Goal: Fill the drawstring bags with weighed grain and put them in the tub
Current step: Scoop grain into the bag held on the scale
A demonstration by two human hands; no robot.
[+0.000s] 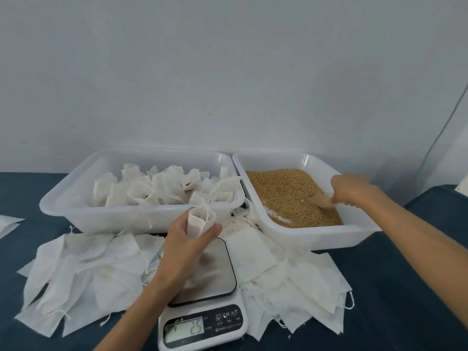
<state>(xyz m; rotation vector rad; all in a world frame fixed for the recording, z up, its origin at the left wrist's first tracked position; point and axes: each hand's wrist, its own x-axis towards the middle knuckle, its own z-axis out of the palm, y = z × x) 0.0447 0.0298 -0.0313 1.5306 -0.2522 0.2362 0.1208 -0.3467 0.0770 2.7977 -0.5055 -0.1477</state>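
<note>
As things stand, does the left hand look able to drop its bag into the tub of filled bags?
Probably yes. The left hand holds the bag upright just in front of the tub of filled bags, near its front wall, and nothing stands between them. The right hand is away in the grain tub.

The left hand point(188, 236) grips an open white drawstring bag point(200, 220) upright just above the steel platform of a kitchen scale point(202, 295), whose display reads 25. Behind the scale to the left stands a white tub point(76, 211) packed with filled bags point(162, 187). To its right, the right hand point(352, 190) holds a small scoop point(320, 200) in the grain point(286, 193) of a second tub point(311, 236), with flat empty bags point(83, 269) spread either side of the scale.
</note>
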